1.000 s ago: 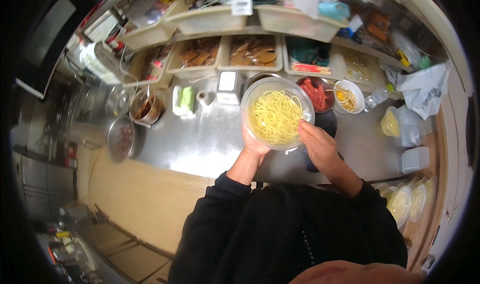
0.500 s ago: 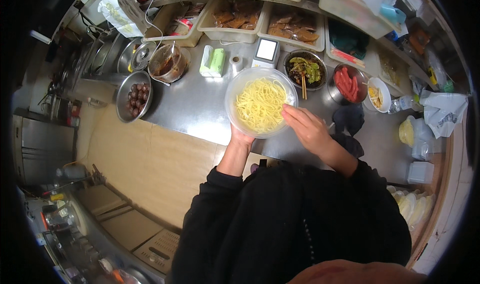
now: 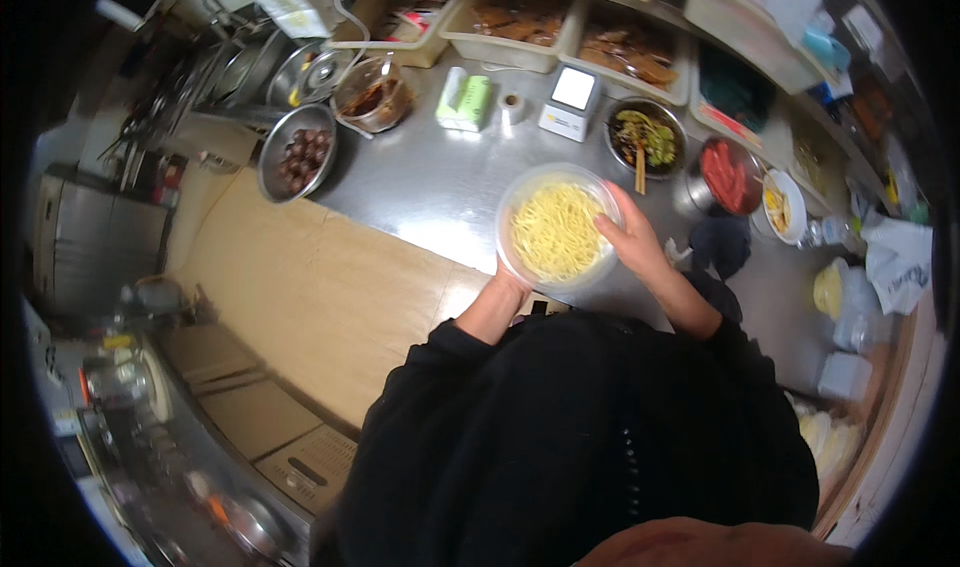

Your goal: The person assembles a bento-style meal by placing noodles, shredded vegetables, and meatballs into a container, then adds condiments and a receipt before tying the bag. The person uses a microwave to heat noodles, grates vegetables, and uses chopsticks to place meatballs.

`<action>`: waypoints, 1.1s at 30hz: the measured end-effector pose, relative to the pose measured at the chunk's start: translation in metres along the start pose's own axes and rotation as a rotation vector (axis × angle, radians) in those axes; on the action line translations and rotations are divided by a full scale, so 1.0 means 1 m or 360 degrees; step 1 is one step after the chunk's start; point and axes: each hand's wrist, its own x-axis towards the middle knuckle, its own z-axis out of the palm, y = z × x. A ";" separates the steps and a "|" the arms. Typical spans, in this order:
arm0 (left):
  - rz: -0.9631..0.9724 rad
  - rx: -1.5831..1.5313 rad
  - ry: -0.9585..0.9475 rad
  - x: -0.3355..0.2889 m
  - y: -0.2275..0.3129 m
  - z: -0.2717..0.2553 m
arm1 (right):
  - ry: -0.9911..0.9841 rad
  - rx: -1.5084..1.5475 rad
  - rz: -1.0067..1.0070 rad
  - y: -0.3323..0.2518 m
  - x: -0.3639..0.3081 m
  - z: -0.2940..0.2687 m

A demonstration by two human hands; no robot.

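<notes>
A clear round plastic bowl (image 3: 507, 245) of yellow noodles (image 3: 560, 230) is held in front of me, above the near edge of the steel counter. My left hand (image 3: 511, 285) supports it from below at the lower left, most of its fingers hidden under the bowl. My right hand (image 3: 632, 235) grips the right side, thumb over the rim by the noodles and fingers along the outer wall. Beyond the bowl, a metal bowl of dark sauce and green vegetables (image 3: 645, 139) has wooden chopsticks (image 3: 640, 170) resting in it.
On the steel counter (image 3: 420, 182) stand a bowl of dark brown eggs (image 3: 304, 159), a sauce tub (image 3: 372, 97), a green-and-white packet (image 3: 463, 103), a small device with a lit screen (image 3: 571, 102) and a pot of red sausages (image 3: 722, 175). Dark cloth (image 3: 720, 244) lies right. Food bins (image 3: 505, 52) line the back.
My right hand has closed onto the bowl's right side, its thumb now over the rim. My view has shifted, so the counter things appear farther right.
</notes>
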 end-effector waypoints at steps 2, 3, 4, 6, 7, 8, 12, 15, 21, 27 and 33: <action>-0.0008 -0.0075 0.0061 -0.013 -0.004 -0.002 | -0.0015 0.0155 0.0148 0.016 -0.003 0.005; -0.0021 -0.0125 0.0079 -0.019 -0.005 -0.004 | 0.0001 0.0236 0.0228 0.021 -0.005 0.008; -0.0041 -0.0182 0.0073 -0.025 -0.005 -0.006 | -0.0057 0.0223 0.0191 0.024 -0.010 0.010; -0.0033 -0.0171 0.0159 -0.036 -0.006 -0.015 | -0.0116 0.0244 0.0228 0.023 -0.017 0.016; -0.0035 -0.0171 0.0191 -0.041 -0.006 -0.019 | -0.0116 0.0247 0.0214 0.021 -0.020 0.020; -0.0033 -0.0158 0.0143 -0.044 -0.004 -0.024 | -0.0111 0.0281 0.0210 0.017 -0.021 0.024; 0.0063 -0.0182 0.0110 -0.058 0.004 -0.036 | -0.0188 0.0598 0.0139 -0.009 -0.015 0.043; 0.0153 -0.0209 0.0089 -0.069 0.018 -0.043 | -0.0113 0.1000 0.0080 -0.033 -0.003 0.049; 0.0304 -0.0318 0.0118 -0.104 0.051 -0.071 | 0.0348 0.0455 -0.0317 -0.044 0.029 0.034; 0.0592 -0.0340 0.0209 -0.134 0.078 -0.098 | -0.0409 -0.1650 -0.0882 0.022 0.049 0.053; 0.0867 -0.0555 0.0091 -0.162 0.074 -0.114 | -0.0675 -0.0966 -0.0477 0.056 0.052 0.098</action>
